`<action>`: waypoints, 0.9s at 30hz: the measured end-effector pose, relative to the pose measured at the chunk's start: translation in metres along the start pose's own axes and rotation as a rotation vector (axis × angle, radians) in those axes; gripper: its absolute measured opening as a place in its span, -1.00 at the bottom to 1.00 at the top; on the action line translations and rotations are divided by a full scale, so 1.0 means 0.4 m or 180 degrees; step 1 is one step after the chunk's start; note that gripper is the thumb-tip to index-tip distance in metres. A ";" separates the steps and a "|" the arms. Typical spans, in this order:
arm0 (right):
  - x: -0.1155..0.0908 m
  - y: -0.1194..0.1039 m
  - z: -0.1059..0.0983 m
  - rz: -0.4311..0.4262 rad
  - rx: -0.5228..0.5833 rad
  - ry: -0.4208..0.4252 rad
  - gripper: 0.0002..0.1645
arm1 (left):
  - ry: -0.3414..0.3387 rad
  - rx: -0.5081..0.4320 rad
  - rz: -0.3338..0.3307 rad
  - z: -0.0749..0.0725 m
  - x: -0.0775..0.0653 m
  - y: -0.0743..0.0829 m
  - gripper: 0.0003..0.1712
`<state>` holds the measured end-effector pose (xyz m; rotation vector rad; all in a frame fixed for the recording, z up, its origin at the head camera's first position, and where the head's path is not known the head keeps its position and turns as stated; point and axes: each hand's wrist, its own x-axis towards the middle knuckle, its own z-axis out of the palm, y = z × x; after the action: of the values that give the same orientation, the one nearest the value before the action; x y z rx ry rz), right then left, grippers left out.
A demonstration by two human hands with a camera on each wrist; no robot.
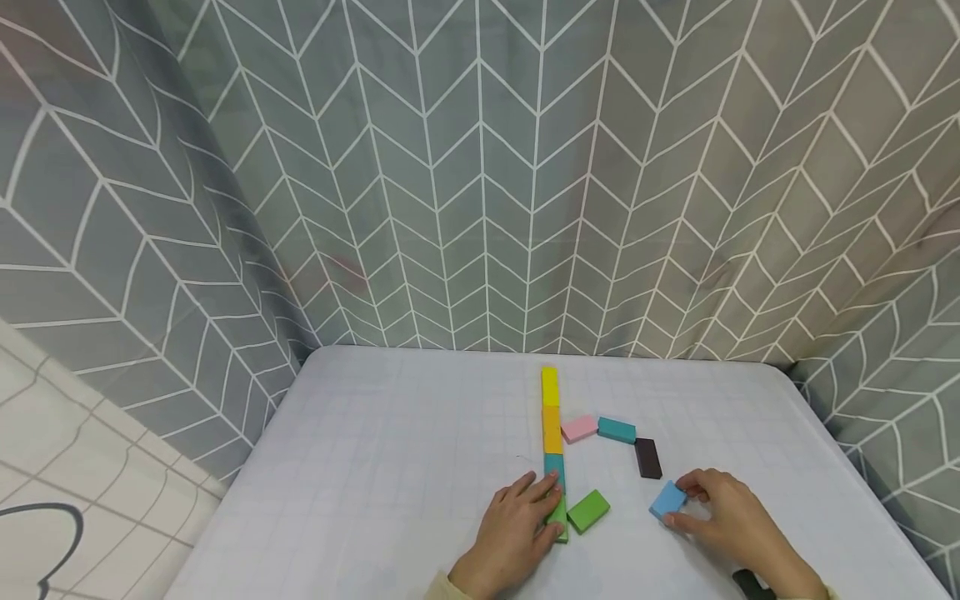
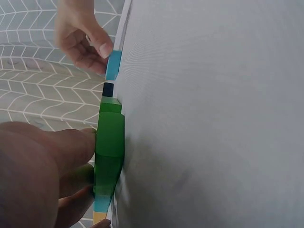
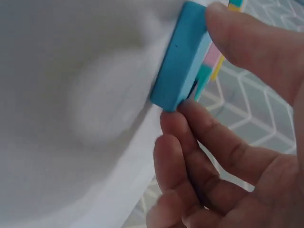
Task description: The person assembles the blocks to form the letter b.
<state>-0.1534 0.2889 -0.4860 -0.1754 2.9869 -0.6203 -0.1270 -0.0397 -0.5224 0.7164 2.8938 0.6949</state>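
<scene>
In the head view, my right hand (image 1: 731, 521) pinches a light blue block (image 1: 668, 499) between thumb and fingertips, low over the white tabletop. The right wrist view shows this block (image 3: 179, 59) with the thumb at one end and fingertips at the other. My left hand (image 1: 510, 533) rests its fingers on the near end of a straight column of blocks. From far to near, the column has a yellow block (image 1: 551, 386), an orange-yellow block (image 1: 551, 429), a teal block (image 1: 553, 463) and green (image 1: 561, 532), partly covered by fingers. Beside it lies an angled green block (image 1: 588, 511).
A pink block (image 1: 580, 429), a second teal block (image 1: 617, 430) and a dark brown block (image 1: 648, 458) curve rightward from the column. The white table (image 1: 375, 450) ends at a patterned grey curtain (image 1: 487, 167). A black item (image 1: 752, 585) sits by the right wrist.
</scene>
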 end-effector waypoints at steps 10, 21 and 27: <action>0.008 -0.105 0.065 -0.0337 -0.0156 0.0448 -0.46 | -0.0048 -0.0051 -0.0052 -0.001 0.004 -0.004 -0.41; 0.030 -0.124 0.064 -0.0410 -0.0212 0.0484 -0.41 | -0.0063 0.0012 -0.0055 0.002 0.011 -0.001 -0.41; 0.038 -0.138 0.053 -0.1147 0.0028 0.0278 -0.38 | -0.0145 -0.0001 -0.0108 0.001 0.012 0.001 -0.40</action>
<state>-0.1608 0.2284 -0.4844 -0.7153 3.0573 -0.6877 -0.1309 -0.0369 -0.5225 0.6726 2.8575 0.6661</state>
